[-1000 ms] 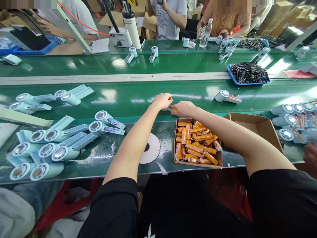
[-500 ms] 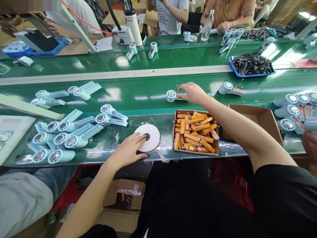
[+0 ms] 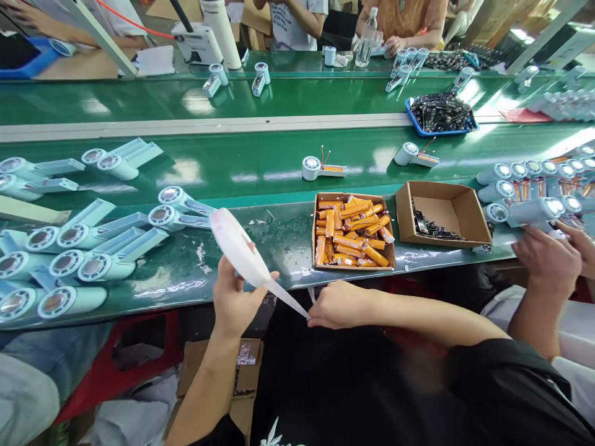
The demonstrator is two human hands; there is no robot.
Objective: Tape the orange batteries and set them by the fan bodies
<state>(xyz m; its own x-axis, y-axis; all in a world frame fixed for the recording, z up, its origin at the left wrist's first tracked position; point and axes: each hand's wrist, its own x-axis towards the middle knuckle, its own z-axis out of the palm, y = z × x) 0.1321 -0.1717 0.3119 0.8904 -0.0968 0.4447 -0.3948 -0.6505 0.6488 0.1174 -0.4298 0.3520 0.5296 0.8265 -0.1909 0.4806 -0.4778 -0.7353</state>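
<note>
While left hand point(image 3: 236, 306) grips the roll point(image 3: 236, 245) left of the battery box point(image 3: 354, 268), right hand point(image 3: 341, 305) pinches its tape point(image 3: 289, 299) (apparently drawing out); next move likely needs steady tension.

Near the front edge of my bench point(image 3: 286, 244), the tape roll point(image 3: 232, 238) is between fan units point(image 3: 105, 266) on my left and the box point(image 3: 391, 255) of cells point(image 3: 353, 232); right of that, a carton point(image 3: 406, 217).

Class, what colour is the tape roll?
The tape roll is white, clearest in the head view.
</note>
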